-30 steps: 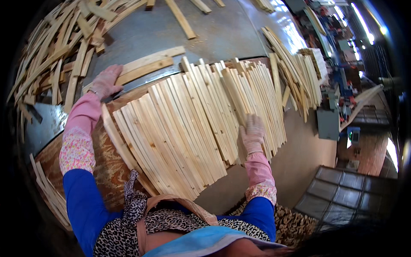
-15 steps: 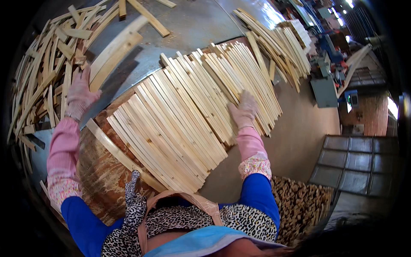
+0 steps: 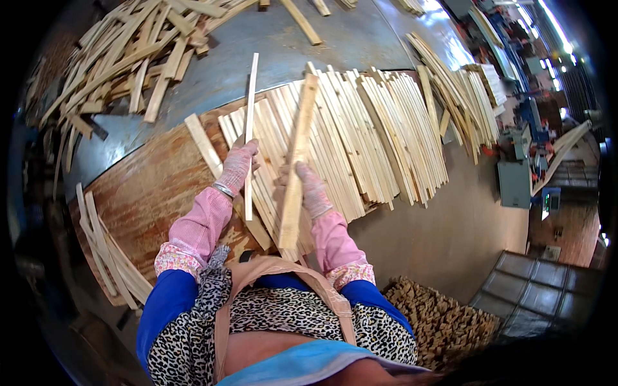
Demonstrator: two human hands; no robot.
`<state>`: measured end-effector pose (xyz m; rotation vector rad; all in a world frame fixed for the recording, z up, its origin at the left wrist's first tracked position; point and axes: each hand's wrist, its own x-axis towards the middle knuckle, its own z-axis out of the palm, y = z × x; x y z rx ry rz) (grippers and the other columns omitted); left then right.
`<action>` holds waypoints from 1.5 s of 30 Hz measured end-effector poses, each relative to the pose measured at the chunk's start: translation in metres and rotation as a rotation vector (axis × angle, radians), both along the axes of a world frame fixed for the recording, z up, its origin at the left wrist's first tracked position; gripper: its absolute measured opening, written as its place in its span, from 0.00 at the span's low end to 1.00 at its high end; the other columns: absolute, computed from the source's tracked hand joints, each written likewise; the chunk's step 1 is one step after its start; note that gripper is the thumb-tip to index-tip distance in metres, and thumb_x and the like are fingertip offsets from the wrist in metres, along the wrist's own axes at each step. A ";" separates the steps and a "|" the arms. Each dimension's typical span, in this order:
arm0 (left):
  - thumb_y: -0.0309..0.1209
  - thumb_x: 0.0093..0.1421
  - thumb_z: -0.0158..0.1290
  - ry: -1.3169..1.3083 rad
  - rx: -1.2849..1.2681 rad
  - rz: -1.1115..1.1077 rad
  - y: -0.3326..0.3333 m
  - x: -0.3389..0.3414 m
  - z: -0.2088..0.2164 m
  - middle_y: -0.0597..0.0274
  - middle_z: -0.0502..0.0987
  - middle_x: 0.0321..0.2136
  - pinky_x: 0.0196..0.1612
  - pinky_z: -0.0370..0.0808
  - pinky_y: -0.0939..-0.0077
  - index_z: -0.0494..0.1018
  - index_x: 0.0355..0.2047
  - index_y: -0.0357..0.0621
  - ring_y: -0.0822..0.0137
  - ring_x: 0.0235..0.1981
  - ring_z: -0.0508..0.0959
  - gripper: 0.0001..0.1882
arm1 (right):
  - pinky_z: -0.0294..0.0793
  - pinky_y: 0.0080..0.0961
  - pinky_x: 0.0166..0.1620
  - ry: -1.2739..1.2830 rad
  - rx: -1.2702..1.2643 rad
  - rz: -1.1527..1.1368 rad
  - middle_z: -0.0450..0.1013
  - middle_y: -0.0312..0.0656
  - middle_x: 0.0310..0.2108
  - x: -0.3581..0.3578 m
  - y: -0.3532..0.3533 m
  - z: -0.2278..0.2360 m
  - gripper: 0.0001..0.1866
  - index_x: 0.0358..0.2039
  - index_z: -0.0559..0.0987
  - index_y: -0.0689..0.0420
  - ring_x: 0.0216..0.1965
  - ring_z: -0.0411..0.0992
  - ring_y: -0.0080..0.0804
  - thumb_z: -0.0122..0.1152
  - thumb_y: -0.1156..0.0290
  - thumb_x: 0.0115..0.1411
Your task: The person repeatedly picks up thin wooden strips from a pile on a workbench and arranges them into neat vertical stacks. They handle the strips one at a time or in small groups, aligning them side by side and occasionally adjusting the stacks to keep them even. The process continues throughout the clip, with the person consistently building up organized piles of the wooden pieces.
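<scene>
My left hand point(image 3: 239, 164), in a pale glove, is closed around a thin wooden slat point(image 3: 252, 90) that stands out above the table. My right hand point(image 3: 313, 190), gloved too, grips a wider wooden slat point(image 3: 300, 135), tilted with its far end to the right. Both slats are held apart, over a row of wooden slats point(image 3: 380, 138) laid side by side. One separate slat point(image 3: 203, 143) lies left of that row, partly behind my left arm. The fingertips of my right hand are partly hidden by the slat it holds.
A loose heap of slats point(image 3: 129, 58) covers the far left of the metal table point(image 3: 212, 77). The row lies on a worn brown board point(image 3: 141, 174). More slats point(image 3: 444, 83) are stacked at the far right. Cut wood pieces point(image 3: 438, 315) are piled at lower right.
Both hands have come together in front of me. My left hand has left the heap, and my right hand has lifted off the row; each now holds a slat. The view has shifted left.
</scene>
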<state>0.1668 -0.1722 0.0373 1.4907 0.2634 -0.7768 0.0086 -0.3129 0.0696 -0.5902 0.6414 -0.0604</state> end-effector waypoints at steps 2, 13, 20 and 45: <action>0.52 0.72 0.51 -0.004 -0.011 0.121 0.028 -0.012 0.012 0.68 0.70 0.28 0.25 0.76 0.80 0.75 0.46 0.44 0.76 0.24 0.71 0.22 | 0.80 0.32 0.29 0.080 0.143 0.028 0.73 0.41 0.32 -0.016 -0.019 -0.026 0.35 0.56 0.71 0.57 0.26 0.72 0.33 0.66 0.40 0.64; 0.39 0.61 0.66 0.028 0.186 0.078 0.111 -0.077 -0.064 0.40 0.78 0.55 0.60 0.74 0.66 0.64 0.65 0.25 0.55 0.55 0.79 0.40 | 0.78 0.33 0.31 0.174 -0.007 -0.125 0.75 0.44 0.39 -0.045 -0.020 -0.041 0.35 0.57 0.71 0.64 0.30 0.75 0.35 0.49 0.41 0.71; 0.38 0.68 0.57 0.204 -0.329 0.287 0.078 -0.065 -0.152 0.48 0.83 0.46 0.54 0.79 0.64 0.75 0.54 0.29 0.57 0.45 0.83 0.23 | 0.85 0.33 0.34 0.161 -0.612 -0.096 0.74 0.49 0.50 -0.057 -0.030 -0.038 0.37 0.78 0.51 0.49 0.33 0.78 0.36 0.53 0.63 0.74; 0.55 0.70 0.46 -0.412 0.840 -0.567 0.088 -0.108 -0.085 0.40 0.62 0.71 0.72 0.64 0.56 0.55 0.74 0.39 0.46 0.71 0.65 0.42 | 0.78 0.44 0.55 0.292 -2.278 1.466 0.77 0.45 0.53 0.049 -0.085 0.044 0.29 0.65 0.73 0.44 0.52 0.78 0.46 0.65 0.54 0.64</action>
